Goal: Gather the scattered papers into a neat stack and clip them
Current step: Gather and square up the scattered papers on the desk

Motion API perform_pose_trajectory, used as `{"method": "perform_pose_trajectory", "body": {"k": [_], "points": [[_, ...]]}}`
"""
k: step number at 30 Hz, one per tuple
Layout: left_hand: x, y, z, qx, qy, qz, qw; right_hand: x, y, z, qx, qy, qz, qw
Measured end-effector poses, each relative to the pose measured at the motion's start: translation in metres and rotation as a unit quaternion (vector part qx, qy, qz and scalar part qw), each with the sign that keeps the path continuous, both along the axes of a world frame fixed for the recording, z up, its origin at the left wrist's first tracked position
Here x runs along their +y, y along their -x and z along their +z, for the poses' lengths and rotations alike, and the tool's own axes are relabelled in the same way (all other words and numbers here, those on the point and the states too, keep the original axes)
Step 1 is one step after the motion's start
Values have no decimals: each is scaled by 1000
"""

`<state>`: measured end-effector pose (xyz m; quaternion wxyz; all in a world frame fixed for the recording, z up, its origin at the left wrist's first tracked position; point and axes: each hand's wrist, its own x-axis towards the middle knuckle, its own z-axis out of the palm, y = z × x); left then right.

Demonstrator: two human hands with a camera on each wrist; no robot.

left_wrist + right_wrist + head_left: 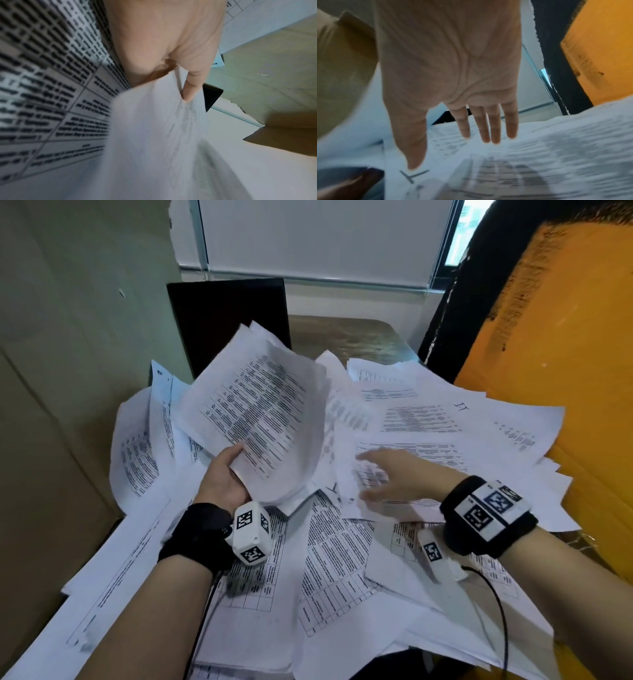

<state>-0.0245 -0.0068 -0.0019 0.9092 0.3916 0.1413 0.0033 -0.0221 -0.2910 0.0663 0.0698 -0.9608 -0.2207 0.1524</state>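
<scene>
Printed white papers (342,559) lie scattered in a loose heap over the whole table. My left hand (226,474) holds a curved bundle of sheets (260,412) up above the heap, thumb on top and fingers underneath. In the left wrist view the thumb (190,88) presses on the bundle (154,135). My right hand (387,477) hovers flat over a sheet (411,453) at centre right, blurred by motion. Seen from the right wrist, its fingers (484,127) are spread straight above the papers (539,148) and hold nothing. No clip is in view.
A brown cardboard wall (68,371) stands on the left and an orange box (555,337) on the right. A black panel (229,316) stands upright at the back beside a strip of bare wooden table (346,337).
</scene>
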Motion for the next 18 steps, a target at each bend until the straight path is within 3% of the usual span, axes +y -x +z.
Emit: {"method": "perform_pose_trajectory", "body": {"k": [4, 8, 11, 14, 18], "points": [[-2, 5, 1, 46, 2, -20, 999, 35, 0, -2, 20, -132, 2, 991], [-7, 9, 8, 76, -2, -37, 996, 61, -13, -26, 55, 26, 10, 998], [-6, 10, 9, 64, 11, -16, 998, 70, -28, -32, 24, 66, -18, 997], [-7, 15, 14, 41, -11, 1, 999, 60, -45, -24, -52, -52, -37, 997], [-10, 20, 20, 8, -28, 36, 999, 25, -44, 8, -1, -317, -149, 937]]}}
